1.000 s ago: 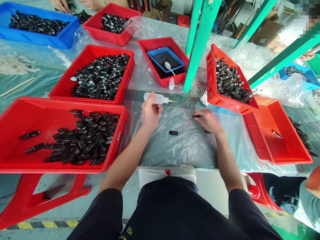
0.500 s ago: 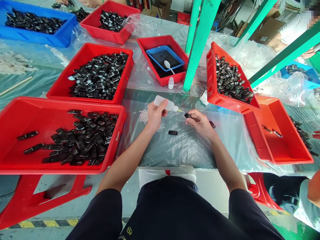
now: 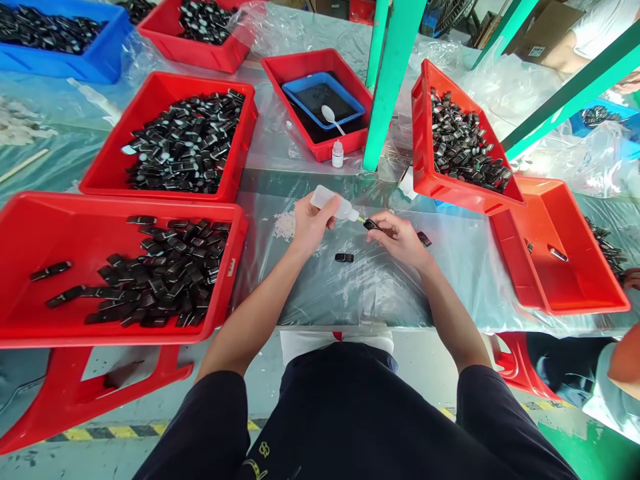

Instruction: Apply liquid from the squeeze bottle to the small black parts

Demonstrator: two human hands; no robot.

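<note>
My left hand (image 3: 315,223) is wrapped round a translucent squeeze bottle (image 3: 345,208), tilted so its thin yellowish tip points right and down. That tip meets, or nearly meets, a small glossy black plastic part (image 3: 371,225). My right hand (image 3: 399,239) pinches this part between thumb and fingers. Another black part (image 3: 344,257) lies on the plastic sheet below and between my hands. Just beyond my right hand's knuckles rests one more dark part (image 3: 424,239). Beside my left hand is a pile of small whitish pieces (image 3: 285,225).
Red bins of black parts stand at near left (image 3: 239,267), far left (image 3: 245,150) and right (image 3: 467,200). A red bin (image 3: 585,267) at right holds few parts. Near a green post (image 3: 393,87) are a small white bottle (image 3: 337,155) and a blue tray (image 3: 300,87) with a spoon (image 3: 330,115).
The bottle's tip has come closer to the black part in my right hand, which has shifted slightly left. The whole view has tilted a little downward.
</note>
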